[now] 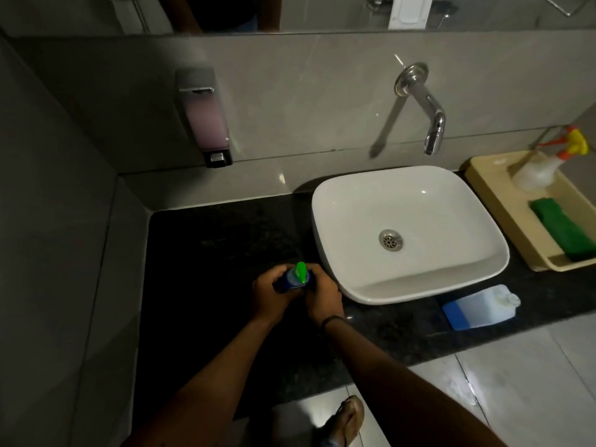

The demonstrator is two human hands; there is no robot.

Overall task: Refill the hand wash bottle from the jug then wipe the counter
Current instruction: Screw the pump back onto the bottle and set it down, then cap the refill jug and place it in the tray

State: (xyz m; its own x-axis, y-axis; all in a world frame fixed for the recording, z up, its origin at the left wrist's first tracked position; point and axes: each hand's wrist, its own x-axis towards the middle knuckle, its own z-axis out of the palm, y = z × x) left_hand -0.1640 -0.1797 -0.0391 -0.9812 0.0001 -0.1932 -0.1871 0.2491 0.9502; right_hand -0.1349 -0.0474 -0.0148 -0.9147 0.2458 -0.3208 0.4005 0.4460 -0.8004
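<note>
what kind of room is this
Most likely a bathroom or washroom: a white ceramic countertop basin sits on a dark stone counter, a chrome wall-mounted tap hangs above it, and a grey wall-mounted soap dispenser holds pinkish liquid.

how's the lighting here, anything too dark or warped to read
head view: dim; the black granite counter swallows detail, so the blue hand wash bottle with green pump gripped by the left hand and right hand reads poorly; the white ceramic basin is brightest; same view, wide-angle curves the edges.

Bottle (292, 280) mostly hidden by left hand (271, 293), right hand (322, 298); tray (483, 188) cut off right.
</note>
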